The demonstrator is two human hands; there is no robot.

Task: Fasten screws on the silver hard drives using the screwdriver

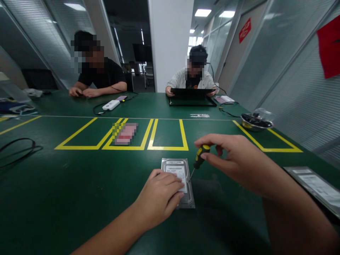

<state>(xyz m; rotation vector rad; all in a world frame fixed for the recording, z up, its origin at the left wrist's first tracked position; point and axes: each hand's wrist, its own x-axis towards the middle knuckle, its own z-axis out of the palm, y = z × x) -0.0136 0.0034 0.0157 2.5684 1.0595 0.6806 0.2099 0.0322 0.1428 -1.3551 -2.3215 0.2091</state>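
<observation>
Fingers (212, 147) of your right hand (233, 159) pinch the screwdriver (198, 160), tip slanting down-left onto the hard drive's (177, 166) right edge. Your left hand (160, 194) lies flat, holding nothing, on its near half; its long axis runs away from you.

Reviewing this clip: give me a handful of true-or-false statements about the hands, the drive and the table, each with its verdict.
1. The left hand rests flat on the hard drive. True.
2. The right hand holds a pair of pliers. False: it grips a screwdriver with a yellow and black handle.
3. The screwdriver's tip meets the drive at its right edge. True.
4. The hard drive lies inside a yellow taped box. False: it lies on the green table, nearer the wearer than the boxes.
5. A metal bowl stands at the far right of the table. True.
</observation>
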